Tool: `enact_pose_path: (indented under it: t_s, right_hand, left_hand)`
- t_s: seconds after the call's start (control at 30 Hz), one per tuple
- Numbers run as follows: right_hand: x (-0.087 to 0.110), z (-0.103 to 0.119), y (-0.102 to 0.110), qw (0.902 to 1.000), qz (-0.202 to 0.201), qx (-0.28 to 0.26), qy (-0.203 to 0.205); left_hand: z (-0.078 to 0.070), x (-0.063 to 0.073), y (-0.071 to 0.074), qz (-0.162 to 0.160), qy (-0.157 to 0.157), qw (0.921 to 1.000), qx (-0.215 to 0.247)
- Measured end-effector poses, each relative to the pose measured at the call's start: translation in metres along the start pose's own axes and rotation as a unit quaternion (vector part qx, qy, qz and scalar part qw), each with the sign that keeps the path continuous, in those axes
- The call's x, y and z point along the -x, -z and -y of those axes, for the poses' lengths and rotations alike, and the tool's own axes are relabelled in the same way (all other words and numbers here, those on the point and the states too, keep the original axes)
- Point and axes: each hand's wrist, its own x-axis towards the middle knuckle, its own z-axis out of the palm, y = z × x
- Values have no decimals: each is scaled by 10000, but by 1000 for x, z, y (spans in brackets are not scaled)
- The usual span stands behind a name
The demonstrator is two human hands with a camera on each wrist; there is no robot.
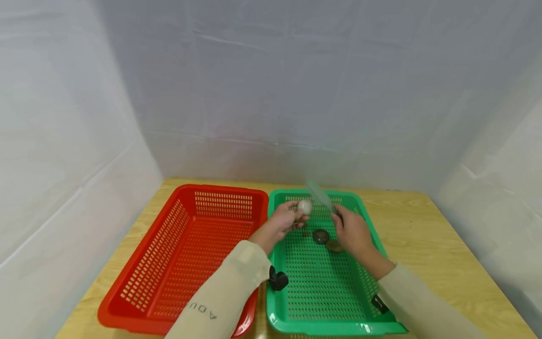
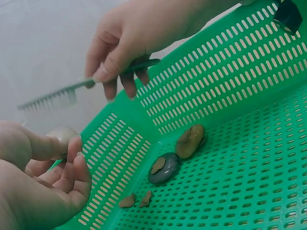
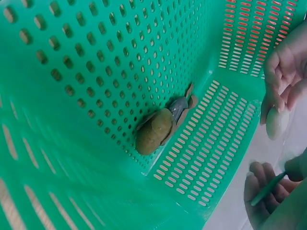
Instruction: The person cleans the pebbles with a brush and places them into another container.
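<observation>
My left hand pinches a smooth whitish stone between thumb and fingers above the far left part of the green basket. To its right, my right hand grips the handle of a green brush. The brush's bristles point down over the stone with a gap between, as the left wrist view shows; the brush head is blurred. Below the hands, a dark grey stone with a brown flake on top lies beside a yellowish-brown stone. Small brown flakes lie near them on the basket floor.
A red basket stands against the green one on the left. Both rest on a light wooden table. White-grey sheeting hangs behind and at both sides. Raised perforated walls surround the green basket's floor.
</observation>
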Motion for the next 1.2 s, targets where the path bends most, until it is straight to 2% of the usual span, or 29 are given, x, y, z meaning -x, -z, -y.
enact_pose_path:
  t_s: [0.13, 0.23, 0.47, 0.6, 0.93, 1.2]
  right_hand:
    - [0, 0, 0, 9992, -285, -232, 144]
    - [1, -1, -1, 9983, -342, -371, 276]
    - [3, 2, -1, 9958, 178, -350, 828]
    - [3, 2, -1, 9943, 274, -289, 993]
    - [2, 2, -1, 9958, 323, -253, 814]
    - [2, 0, -1, 9985, 423, -268, 229]
  left_hand:
    - [-1, 1, 0, 20, -3, 9999, 123]
    - [-1, 1, 0, 58, -24, 9998, 211]
    - [2, 2, -1, 69, -179, 9996, 217]
    - [2, 1, -1, 48, -236, 9996, 162]
    - [-1, 0, 0, -37, -280, 9995, -150]
    - [0, 1, -2, -130, -227, 9994, -230]
